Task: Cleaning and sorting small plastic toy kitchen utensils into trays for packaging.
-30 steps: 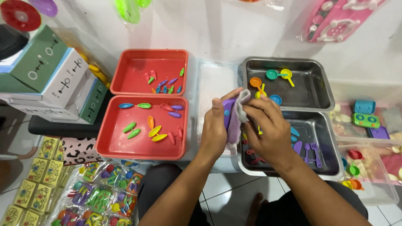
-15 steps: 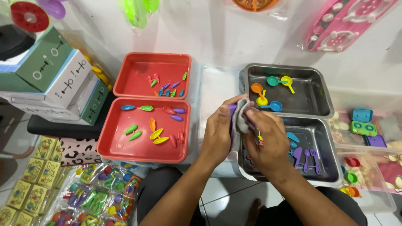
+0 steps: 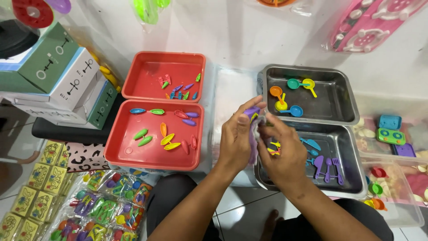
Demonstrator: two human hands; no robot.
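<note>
Purple toy piece sits upright between my two hands, over the near edge of the lower steel tray — a grey cloth is bunched against it. To wipe it well, I judge the grip should stay low so the cloth can reach the whole face. My left hand is curled around the piece from the side, fingers closed on it. My right hand pinches the cloth against it — fingertips pressed in.

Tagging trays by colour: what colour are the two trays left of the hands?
Both trays, far and near, are red, holding small multicoloured toy pieces. Head view, the only one, shows them clearly.
</note>
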